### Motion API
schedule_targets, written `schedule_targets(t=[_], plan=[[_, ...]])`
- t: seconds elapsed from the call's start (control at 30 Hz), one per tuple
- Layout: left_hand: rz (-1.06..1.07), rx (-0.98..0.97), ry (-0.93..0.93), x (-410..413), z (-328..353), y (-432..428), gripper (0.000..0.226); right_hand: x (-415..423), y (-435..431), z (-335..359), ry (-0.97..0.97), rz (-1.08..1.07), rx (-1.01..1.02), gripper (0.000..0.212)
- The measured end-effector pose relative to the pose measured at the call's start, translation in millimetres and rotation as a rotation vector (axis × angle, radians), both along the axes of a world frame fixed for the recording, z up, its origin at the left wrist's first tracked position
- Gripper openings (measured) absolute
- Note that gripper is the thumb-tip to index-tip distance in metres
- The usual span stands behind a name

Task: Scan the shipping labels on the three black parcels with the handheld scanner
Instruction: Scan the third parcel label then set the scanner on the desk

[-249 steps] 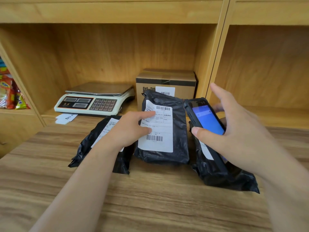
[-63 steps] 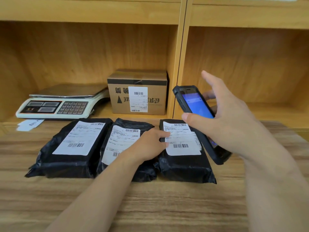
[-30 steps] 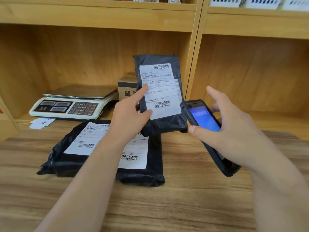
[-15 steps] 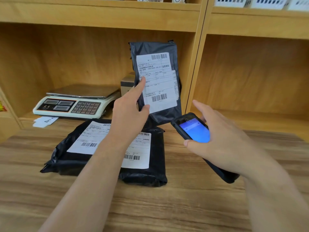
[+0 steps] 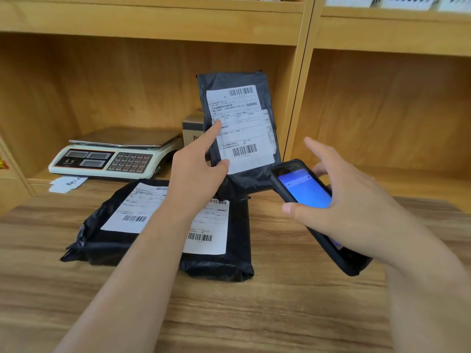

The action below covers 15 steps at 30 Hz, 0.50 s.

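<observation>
My left hand [image 5: 196,171] holds one black parcel [image 5: 265,87] upright above the table, its white shipping label [image 5: 242,128] facing me, forefinger resting on the label. My right hand [image 5: 346,202] grips the black handheld scanner [image 5: 303,189], whose blue screen is lit; its top end sits just below and right of the raised parcel's lower edge. Two more black parcels lie flat side by side on the wooden table: the left parcel [image 5: 102,240] and the middle parcel [image 5: 237,245], labels up, partly hidden by my left forearm.
A white weighing scale [image 5: 114,156] stands on the low shelf at the back left, a slip of paper [image 5: 67,183] beside it. A cardboard box [image 5: 192,128] shows behind the raised parcel. A shelf upright [image 5: 298,98] divides the wooden compartments. White baskets [image 5: 397,1] sit on the top shelf.
My left hand lifted the right parcel off the table and stood it upright. The scanner has come up under its lower edge, a little higher than half a second ago.
</observation>
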<state>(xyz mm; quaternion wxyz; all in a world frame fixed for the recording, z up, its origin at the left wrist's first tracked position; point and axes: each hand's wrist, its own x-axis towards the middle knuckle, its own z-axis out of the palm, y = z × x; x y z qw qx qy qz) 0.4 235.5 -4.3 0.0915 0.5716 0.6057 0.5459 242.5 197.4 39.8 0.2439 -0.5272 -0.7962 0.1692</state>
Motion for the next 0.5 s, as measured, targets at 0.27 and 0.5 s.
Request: schedule_targets(t=[0.27, 0.5], plan=[[-0.131, -0.045, -0.174, 2, -7, 6, 0.075, 7, -3, 8, 0.108, -0.059, 0.073, 0.107], [-0.306, -0.21, -0.262, 26, -19, 11, 0.069, 17, -1, 10, 0.169, -0.106, 0.095, 0.104]])
